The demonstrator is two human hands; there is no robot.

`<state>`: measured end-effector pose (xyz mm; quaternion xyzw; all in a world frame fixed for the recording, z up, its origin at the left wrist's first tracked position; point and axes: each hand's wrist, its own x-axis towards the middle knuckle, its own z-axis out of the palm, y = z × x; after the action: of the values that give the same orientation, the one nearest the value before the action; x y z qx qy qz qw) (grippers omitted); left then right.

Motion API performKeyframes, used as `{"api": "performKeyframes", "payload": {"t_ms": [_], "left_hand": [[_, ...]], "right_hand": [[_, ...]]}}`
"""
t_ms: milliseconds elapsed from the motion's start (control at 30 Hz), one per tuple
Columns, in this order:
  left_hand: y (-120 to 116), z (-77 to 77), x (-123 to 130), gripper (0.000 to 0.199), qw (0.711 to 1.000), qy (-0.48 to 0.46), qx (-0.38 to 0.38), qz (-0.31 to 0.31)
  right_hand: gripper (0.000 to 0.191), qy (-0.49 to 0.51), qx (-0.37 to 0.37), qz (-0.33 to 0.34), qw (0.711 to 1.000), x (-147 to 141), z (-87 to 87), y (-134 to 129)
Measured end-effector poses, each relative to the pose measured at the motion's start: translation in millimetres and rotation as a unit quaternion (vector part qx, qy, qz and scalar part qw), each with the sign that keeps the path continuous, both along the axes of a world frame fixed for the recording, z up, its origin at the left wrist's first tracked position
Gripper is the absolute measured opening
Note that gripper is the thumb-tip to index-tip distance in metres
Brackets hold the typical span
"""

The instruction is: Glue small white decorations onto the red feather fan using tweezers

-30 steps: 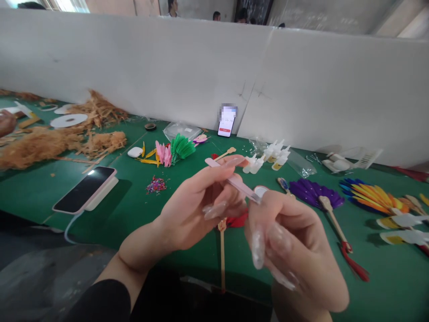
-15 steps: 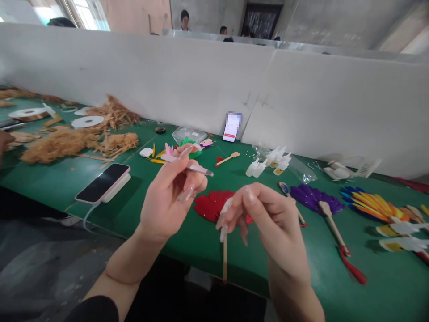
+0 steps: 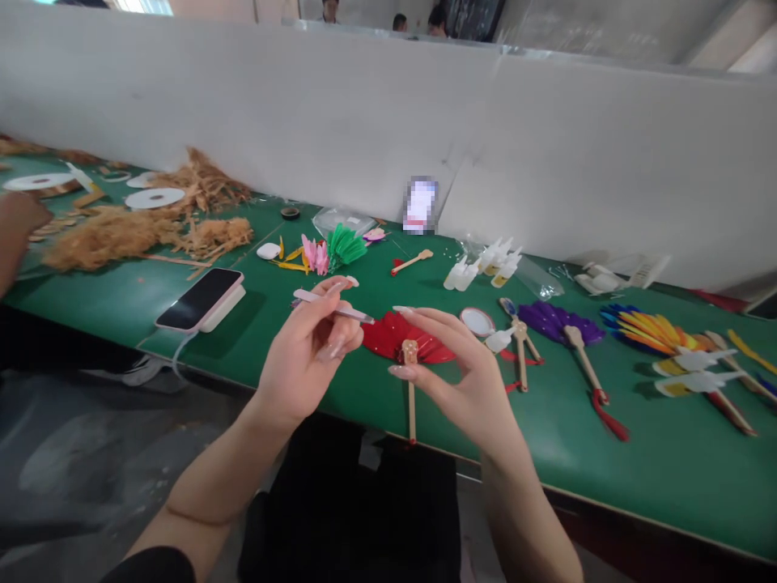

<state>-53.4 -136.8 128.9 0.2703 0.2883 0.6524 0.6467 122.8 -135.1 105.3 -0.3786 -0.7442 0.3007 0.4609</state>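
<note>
My left hand [image 3: 303, 360] is closed around a pair of slim tweezers [image 3: 349, 310], their tip pointing right above the table. Below and between my hands lies a red feather fan [image 3: 384, 338] with a wooden centre piece [image 3: 410, 351] and a wooden handle [image 3: 412, 413] pointing toward me. Thumb and fingers apart, my right hand [image 3: 464, 376] hovers over the fan's right side. I see nothing in its grasp, and whether it touches the fan is unclear.
Glue bottles [image 3: 498, 263], a purple feather fan [image 3: 549, 322] and a multicoloured one [image 3: 643, 330] lie right. Green feathers [image 3: 346, 245], a phone [image 3: 200, 300] and brown fibre [image 3: 112, 239] lie left. Another person's hand [image 3: 21, 223] is far left. A white partition [image 3: 273, 113] stands behind.
My right hand has opened from a bent-finger pose, uncovering the fan's wooden centre. The left hand still grips the tweezers. The view has tilted down.
</note>
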Motion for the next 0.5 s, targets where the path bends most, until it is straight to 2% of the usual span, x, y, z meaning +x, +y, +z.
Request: {"api": "performKeyframes", "payload": {"t_ms": [100,233,367,500], "left_hand": [[-8,-12.3,15,0.016,0.999,0.025,-0.024,-0.022],[-19,-20.4,33,0.008,0.998,0.035,-0.034,-0.032],[-25,-20.6,41,0.006,0.998,0.058,-0.014,-0.014],[-31,-19.2,45,0.005,0.998,0.062,0.011,0.012]], "right_hand": [[0.034,0.054,0.054,-0.060,0.995,-4,-11.9,-14],[0.015,0.089,0.134,-0.101,0.982,-11,-13.0,-24],[0.016,0.072,0.186,-0.157,0.967,-11,-11.4,-30],[0.017,0.092,0.168,-0.162,0.968,-9,-14.1,-36]]}}
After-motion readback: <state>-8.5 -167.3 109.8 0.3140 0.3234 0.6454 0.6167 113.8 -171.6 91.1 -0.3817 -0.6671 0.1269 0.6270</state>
